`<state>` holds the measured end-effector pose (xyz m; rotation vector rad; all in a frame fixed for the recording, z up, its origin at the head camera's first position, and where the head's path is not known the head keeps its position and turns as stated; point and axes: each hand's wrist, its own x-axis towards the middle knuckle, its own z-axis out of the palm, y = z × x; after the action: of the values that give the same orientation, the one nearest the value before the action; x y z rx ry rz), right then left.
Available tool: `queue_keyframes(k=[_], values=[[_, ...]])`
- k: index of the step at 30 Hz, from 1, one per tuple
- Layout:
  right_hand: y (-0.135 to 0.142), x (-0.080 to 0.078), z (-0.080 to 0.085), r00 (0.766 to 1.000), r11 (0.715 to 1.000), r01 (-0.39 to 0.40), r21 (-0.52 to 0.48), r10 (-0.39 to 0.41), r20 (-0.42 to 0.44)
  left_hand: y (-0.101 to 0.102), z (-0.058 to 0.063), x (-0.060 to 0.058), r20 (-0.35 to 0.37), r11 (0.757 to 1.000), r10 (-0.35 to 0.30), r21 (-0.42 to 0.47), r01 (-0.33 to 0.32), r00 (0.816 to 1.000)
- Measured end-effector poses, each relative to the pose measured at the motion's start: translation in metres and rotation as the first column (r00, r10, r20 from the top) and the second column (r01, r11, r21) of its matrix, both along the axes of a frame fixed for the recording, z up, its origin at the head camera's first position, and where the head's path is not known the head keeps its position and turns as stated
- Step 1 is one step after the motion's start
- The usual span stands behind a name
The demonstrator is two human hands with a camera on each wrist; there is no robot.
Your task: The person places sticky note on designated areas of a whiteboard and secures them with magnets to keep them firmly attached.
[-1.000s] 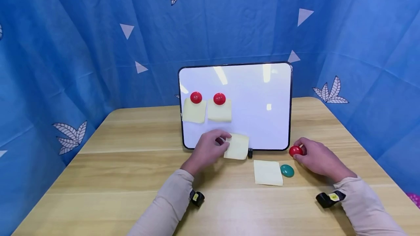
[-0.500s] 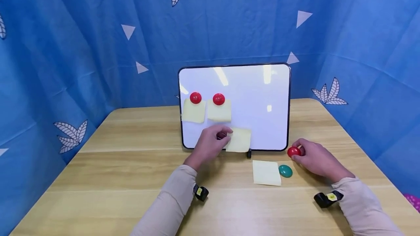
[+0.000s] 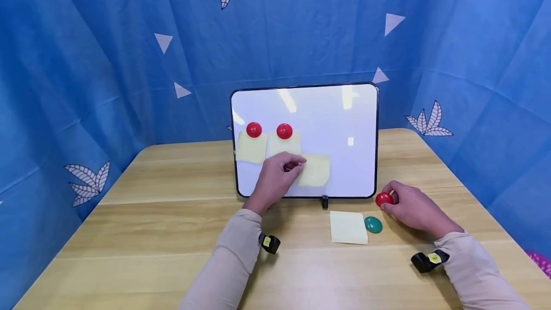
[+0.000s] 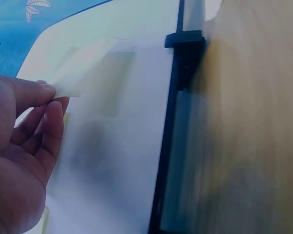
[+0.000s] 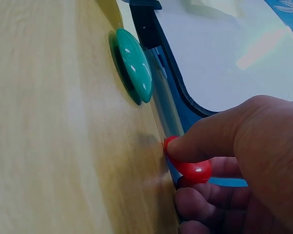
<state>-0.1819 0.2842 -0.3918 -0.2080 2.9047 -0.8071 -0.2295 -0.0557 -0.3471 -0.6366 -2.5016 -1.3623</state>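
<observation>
My left hand (image 3: 277,176) pinches the left edge of a pale yellow sticky note (image 3: 315,170) between thumb and forefinger, in front of the whiteboard (image 3: 344,123). In the left wrist view the note (image 4: 85,68) stands a little off the board and throws a shadow on it. Near the board's lower right corner, my right hand (image 3: 415,207) grips a round red magnet (image 3: 384,199) at the tabletop. Thumb and fingers close round this magnet (image 5: 195,170) in the right wrist view. Beside that hand lie a green magnet (image 3: 373,224) and another sticky note (image 3: 349,227).
Two red magnets, one at left (image 3: 254,129) and one at right (image 3: 284,131), sit on the board over two sticky notes. A black clip-like foot (image 3: 325,202) supports the board's lower edge. Blue patterned curtain (image 3: 301,27) surrounds the wooden table (image 3: 142,233).
My left hand has raised the pinched sticky note from the board's lower edge to just right of the second hung note. The right hand stays at the red magnet.
</observation>
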Motion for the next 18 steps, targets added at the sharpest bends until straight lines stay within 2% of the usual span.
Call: queue_keyframes(k=[8,12,18], values=[[0.000,0.002,-0.004,1.000,0.998,0.009,-0.058,-0.010,-0.016,0.009,0.007,-0.007,0.008,0.998,0.041,0.051,-0.042,0.999],[-0.001,0.003,-0.004,0.997,0.995,0.013,-0.099,-0.021,-0.074,0.015,0.010,-0.010,0.019,0.995,0.053,0.078,-0.055,0.998],[-0.002,0.003,0.000,0.982,0.982,0.072,-0.178,-0.101,-0.160,0.022,0.013,-0.014,0.000,0.982,0.125,0.144,-0.123,0.992]])
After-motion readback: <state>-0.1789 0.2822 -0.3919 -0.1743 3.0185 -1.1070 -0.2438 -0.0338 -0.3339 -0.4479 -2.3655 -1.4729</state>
